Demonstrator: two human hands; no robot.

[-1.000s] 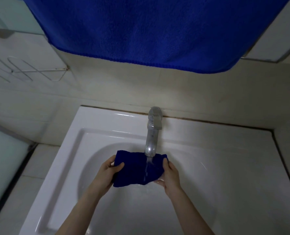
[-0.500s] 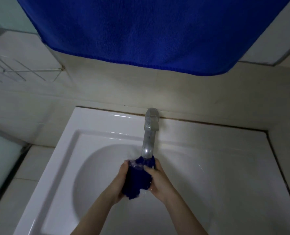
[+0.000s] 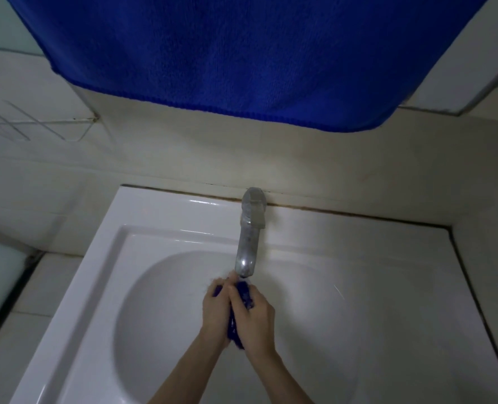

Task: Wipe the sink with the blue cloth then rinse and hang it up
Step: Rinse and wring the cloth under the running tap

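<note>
Your left hand (image 3: 215, 312) and right hand (image 3: 255, 317), pressed together, grip the bunched blue cloth (image 3: 245, 293) between them, just below the tap (image 3: 247, 243), over the white sink (image 3: 154, 225) bowl.

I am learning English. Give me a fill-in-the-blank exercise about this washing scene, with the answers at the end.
The left hand and the right hand grip the bunched blue cloth right under the ____.
The sink is ____ in colour.
Above it hangs a large ____ towel.
Missing words: faucet, white, blue.
</note>
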